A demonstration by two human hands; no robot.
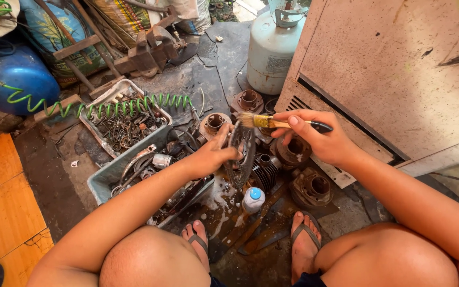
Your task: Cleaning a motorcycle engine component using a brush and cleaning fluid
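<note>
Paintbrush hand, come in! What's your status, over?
Right hand grips yellow-handled paintbrush, bristles at dark round metal disc. Left hand holds disc upright. White bottle with blue cap stands below.

Brightness: soft, even daylight; colours warm and well exposed.
Source: light appears to come from the upper right, falling full on the pale cabinet [399,69] and the gas cylinder [272,50] beside it.
Shadows: diffuse, no hard edges; the floor below the cabinet, among the dark metal parts, is the dimmest zone.
Glare: mild sheen on the knees below the cabinet and on wet floor patches near the small bottle [253,200].
Focus: sharp throughout; brush [264,121] bristles left of the cabinet slightly soft.
Distortion: wide-angle stretch; cabinet edges lean outward, legs bulge at the lower border.
</note>
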